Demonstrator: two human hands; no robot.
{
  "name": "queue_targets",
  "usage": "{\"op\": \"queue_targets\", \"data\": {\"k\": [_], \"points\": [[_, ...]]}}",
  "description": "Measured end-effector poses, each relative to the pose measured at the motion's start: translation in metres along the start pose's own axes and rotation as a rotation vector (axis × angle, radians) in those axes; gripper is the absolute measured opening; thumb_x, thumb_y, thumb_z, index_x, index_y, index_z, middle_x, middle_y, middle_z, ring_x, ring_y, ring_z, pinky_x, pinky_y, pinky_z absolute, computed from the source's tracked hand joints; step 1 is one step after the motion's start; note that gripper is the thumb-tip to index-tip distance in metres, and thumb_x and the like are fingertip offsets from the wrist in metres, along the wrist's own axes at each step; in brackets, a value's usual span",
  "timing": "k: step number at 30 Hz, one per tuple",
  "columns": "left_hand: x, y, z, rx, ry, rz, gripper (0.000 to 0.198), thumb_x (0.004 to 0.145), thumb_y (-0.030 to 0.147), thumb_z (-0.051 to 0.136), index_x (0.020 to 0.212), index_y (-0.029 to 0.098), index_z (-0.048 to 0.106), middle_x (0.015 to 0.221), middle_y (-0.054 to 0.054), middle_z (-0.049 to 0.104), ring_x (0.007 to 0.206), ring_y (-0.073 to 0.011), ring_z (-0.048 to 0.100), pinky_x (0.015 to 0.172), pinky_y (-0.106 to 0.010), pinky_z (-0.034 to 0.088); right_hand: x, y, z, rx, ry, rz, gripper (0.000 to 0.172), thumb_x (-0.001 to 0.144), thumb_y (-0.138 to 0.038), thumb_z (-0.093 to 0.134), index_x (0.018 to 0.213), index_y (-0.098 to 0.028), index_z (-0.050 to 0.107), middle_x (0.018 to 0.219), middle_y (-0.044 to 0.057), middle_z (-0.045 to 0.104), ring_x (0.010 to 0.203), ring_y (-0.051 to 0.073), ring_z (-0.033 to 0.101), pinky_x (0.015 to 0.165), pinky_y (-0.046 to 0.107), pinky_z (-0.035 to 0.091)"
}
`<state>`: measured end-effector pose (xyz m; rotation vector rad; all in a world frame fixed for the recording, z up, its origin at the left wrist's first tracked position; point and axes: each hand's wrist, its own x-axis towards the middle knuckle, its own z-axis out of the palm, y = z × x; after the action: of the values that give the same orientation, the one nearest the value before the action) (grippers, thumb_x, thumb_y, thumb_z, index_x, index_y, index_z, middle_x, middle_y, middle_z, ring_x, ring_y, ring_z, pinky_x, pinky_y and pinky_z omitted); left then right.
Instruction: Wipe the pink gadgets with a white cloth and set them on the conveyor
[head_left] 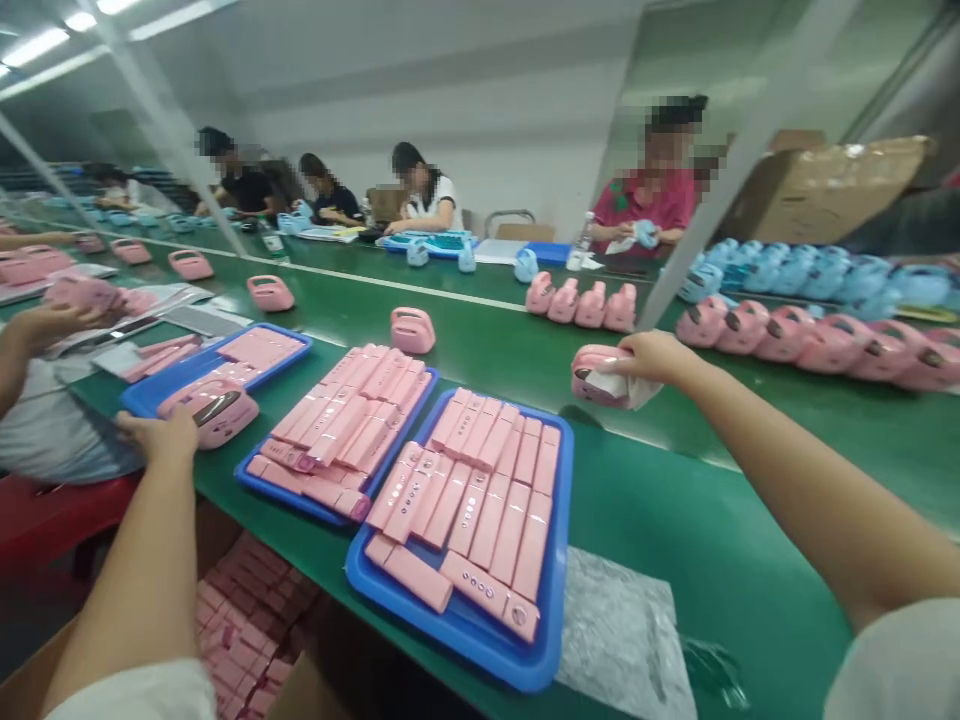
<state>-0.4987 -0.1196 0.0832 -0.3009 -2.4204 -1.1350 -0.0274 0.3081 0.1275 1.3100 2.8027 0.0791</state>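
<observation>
My right hand [651, 357] reaches out over the green belt [675, 520] and is closed on a pink device [592, 372] together with a white cloth. My left hand [159, 436] is at the left, its fingers curled on another pink device [214, 410] that rests at the edge of a blue tray [142, 396]. Between my arms lie two blue trays [551, 560] [259, 480] filled with several flat pink strips [480, 490].
Pink devices stand along the belt, one [412, 329] past the trays and a row [581, 303] farther back, with blue devices [795, 270] at the right. A co-worker's arm [30, 335] is at the left; several people sit opposite. A box of pink parts [240, 620] sits below.
</observation>
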Motion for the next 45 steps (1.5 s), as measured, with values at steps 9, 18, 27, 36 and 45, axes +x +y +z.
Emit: {"op": "queue_targets", "data": {"k": [9,18,27,36,45], "points": [[-0.242,0.200,-0.030,-0.517,-0.869,0.737,0.061,0.078,0.048,0.064,0.134,0.027,0.048,0.145,-0.007,0.047,0.141,-0.0318,0.036,0.116,-0.050,0.034,-0.167,0.009,-0.058,0.311,-0.258,-0.362,0.015,0.071,-0.029,0.057,0.076,-0.016,0.063,0.072,0.002,0.062,0.064,0.014,0.052,0.056,0.025,0.034],[-0.456,0.270,-0.029,-1.303,-1.724,-0.322,0.050,0.081,0.054,0.054,0.120,0.023,0.060,0.110,-0.006,0.072,0.107,-0.0309,0.066,0.088,-0.045,0.053,-0.245,0.037,-0.025,0.933,-0.151,-0.070,0.020,0.077,-0.035,0.061,0.072,-0.016,0.065,0.055,-0.002,0.053,0.048,0.009,0.044,0.046,0.022,0.032],[-0.499,0.288,0.002,-1.218,-1.624,-0.477,0.044,0.086,0.046,0.048,0.122,0.023,0.060,0.114,-0.007,0.071,0.105,-0.0262,0.068,0.082,-0.038,0.056,-0.289,0.103,0.078,1.251,0.534,0.565,0.031,0.091,-0.039,0.045,0.066,-0.020,0.047,0.059,0.001,0.052,0.059,0.012,0.045,0.054,0.026,0.042],[-0.511,0.268,0.039,-0.932,-1.134,0.089,0.051,0.084,0.062,0.051,0.090,0.014,0.068,0.091,-0.010,0.073,0.089,-0.0231,0.067,0.082,-0.033,0.050,-0.278,0.013,0.139,0.925,0.745,-0.122,0.039,0.092,-0.039,0.041,0.113,-0.018,0.066,0.127,0.011,0.064,0.128,0.026,0.053,0.114,0.049,0.038],[-0.504,0.260,0.035,-0.894,-1.056,0.173,0.060,0.084,0.072,0.044,0.084,0.016,0.066,0.080,-0.007,0.070,0.076,-0.0202,0.063,0.069,-0.030,0.048,-0.281,0.011,0.153,0.793,0.838,-0.351,0.046,0.097,-0.029,0.039,0.143,-0.028,0.047,0.140,0.006,0.055,0.134,0.026,0.047,0.114,0.052,0.039]]}}
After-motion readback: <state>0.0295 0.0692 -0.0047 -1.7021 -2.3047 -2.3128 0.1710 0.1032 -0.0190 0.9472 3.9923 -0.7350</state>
